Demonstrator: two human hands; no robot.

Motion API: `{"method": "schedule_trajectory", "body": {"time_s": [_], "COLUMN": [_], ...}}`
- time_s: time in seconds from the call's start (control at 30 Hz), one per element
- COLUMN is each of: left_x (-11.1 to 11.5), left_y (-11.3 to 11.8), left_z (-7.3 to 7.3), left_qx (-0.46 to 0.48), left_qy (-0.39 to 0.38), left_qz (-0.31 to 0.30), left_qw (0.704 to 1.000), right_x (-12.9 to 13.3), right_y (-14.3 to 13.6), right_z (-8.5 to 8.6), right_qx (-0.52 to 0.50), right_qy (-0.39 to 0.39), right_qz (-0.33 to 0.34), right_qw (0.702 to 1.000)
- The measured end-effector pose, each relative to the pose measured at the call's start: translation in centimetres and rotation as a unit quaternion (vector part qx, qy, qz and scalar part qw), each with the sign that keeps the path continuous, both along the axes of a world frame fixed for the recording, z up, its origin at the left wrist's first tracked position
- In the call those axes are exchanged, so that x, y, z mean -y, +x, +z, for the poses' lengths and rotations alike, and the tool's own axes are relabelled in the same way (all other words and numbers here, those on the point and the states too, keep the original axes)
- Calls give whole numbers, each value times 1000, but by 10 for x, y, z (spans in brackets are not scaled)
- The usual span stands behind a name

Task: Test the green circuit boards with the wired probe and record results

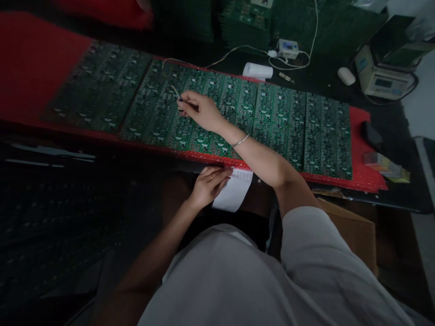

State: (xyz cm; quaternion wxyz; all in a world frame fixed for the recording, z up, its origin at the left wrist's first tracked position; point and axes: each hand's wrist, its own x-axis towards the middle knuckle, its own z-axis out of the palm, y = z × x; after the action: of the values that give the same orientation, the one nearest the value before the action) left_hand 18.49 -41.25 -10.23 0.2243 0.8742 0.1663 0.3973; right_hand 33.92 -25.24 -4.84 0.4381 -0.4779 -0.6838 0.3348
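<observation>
Rows of green circuit boards [265,120] lie on a red sheet [367,170] along the bench. Over the boards left of the middle, my right hand [195,107] pinches a small dark connector [180,105] at the end of a thin cable [222,59]. My left hand [210,183] is at the bench's front edge, its fingers closed on the upper left part of a white paper sheet [233,194]. Small printed labels or marks line the sheet's top; it hangs below the edge.
Behind the boards are a white roll [257,71], a small display box [288,48] with cables, and a white mouse [346,76]. An instrument [384,81] stands back right. A dark object [371,135] is at the right end, and a cardboard box [350,226] below the bench.
</observation>
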Motion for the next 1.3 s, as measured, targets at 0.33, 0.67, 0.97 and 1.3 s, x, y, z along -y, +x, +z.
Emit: {"method": "schedule_trajectory", "body": {"time_s": [0.33,0.67,0.97,1.3], "left_x": [8,16,11,-55], "left_y": [-3,-7,-8,-82], "left_z": [-7,8,31,67], "left_qx": [3,43,276,394], "left_qy": [31,-75,-502,-554], "left_qz": [-42,41,73,126], "left_qw": [999,995,816,722], "right_x": [0,-1,-1,-51], "right_y": [-1,-2,-1,-37], "right_z": [0,1,-1,30], "right_qx": [7,0,-9,-53], "right_qy": [3,2,-15,25], "right_qz": [-1,-6,-17,14], "right_qw": [1000,1000,1000,998]}}
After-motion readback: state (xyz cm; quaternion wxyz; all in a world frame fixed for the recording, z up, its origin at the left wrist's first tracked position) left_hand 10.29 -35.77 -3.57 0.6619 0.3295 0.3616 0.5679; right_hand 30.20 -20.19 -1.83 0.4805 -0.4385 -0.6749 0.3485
